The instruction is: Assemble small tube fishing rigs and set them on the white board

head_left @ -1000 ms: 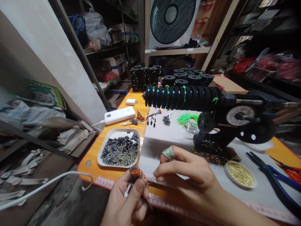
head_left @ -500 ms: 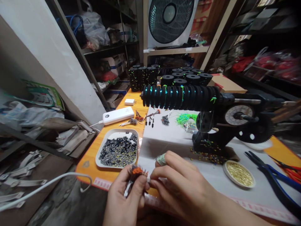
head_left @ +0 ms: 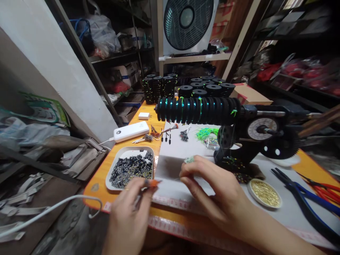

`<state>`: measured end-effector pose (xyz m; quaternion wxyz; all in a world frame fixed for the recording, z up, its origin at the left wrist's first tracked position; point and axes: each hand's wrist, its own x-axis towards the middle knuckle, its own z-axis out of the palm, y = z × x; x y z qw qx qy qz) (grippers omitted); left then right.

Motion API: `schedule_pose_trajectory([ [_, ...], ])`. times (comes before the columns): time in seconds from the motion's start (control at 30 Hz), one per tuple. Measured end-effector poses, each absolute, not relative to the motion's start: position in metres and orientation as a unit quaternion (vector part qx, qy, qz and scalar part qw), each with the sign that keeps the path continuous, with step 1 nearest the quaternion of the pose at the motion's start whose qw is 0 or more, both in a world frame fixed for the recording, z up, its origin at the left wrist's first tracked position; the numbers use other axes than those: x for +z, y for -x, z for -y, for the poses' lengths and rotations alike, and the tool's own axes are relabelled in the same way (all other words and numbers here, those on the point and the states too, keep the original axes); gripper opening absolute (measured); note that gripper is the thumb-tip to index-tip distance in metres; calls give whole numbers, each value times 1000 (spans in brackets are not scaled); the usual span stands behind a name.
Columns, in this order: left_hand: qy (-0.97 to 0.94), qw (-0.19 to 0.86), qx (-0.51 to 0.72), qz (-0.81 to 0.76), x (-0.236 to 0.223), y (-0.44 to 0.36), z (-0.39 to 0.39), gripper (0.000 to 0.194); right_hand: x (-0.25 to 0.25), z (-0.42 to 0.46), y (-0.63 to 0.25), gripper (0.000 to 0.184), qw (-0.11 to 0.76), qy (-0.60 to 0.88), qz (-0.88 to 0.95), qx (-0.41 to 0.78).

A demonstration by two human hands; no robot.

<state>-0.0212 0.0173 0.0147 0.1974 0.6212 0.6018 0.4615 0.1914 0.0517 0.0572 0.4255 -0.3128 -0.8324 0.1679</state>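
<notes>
My left hand (head_left: 130, 216) is closed around a small orange-tipped bundle (head_left: 152, 183) on a pale stick, held just in front of the white tray (head_left: 113, 175) of small black parts. My right hand (head_left: 209, 191) is pinched, fingertips together, a little right of that bundle over the white sheet (head_left: 180, 150); what it pinches is too fine to see. A greenish wrap (head_left: 188, 160) sits on one of its fingers. Behind the hands stands a black winding machine (head_left: 255, 138) with a horizontal row of black spools (head_left: 198, 109).
A white power bank (head_left: 130, 131) and a small charger (head_left: 143, 115) lie on the orange table (head_left: 101, 175). A dish of gold beads (head_left: 265, 193) and blue-handled pliers (head_left: 300, 198) lie at right. Stacks of black spools (head_left: 186, 86) and a fan (head_left: 186, 23) stand behind. A white cable (head_left: 50, 212) hangs at left.
My hands have drawn apart: the left moved down and left with the orange-tipped bundle, the right moved up and right. The view has shifted slightly.
</notes>
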Motion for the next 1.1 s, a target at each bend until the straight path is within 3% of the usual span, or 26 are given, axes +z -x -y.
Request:
schedule_pose_trajectory([
  [0.13, -735, 241, 330, -541, 9, 16, -21, 27, 61, -50, -190, 12, 432, 310, 809, 250],
  [0.3, -584, 285, 474, -594, 15, 6, -11, 10, 58, -50, -189, 8, 432, 325, 794, 278],
  [0.4, -437, 435, 591, -520, 20, -3, -3, 20, 56, -48, -184, 11, 450, 334, 783, 272],
  [0.53, -272, 628, 618, -386, 25, -18, 3, 24, 52, -45, -176, 12, 477, 342, 759, 282],
  [0.73, -239, 640, 613, -397, 28, -38, 7, 24, 48, -43, -170, 9, 504, 318, 730, 334],
  [1.1, -265, 572, 614, -475, 21, -40, 11, 35, 47, -36, -172, 12, 462, 309, 791, 253],
])
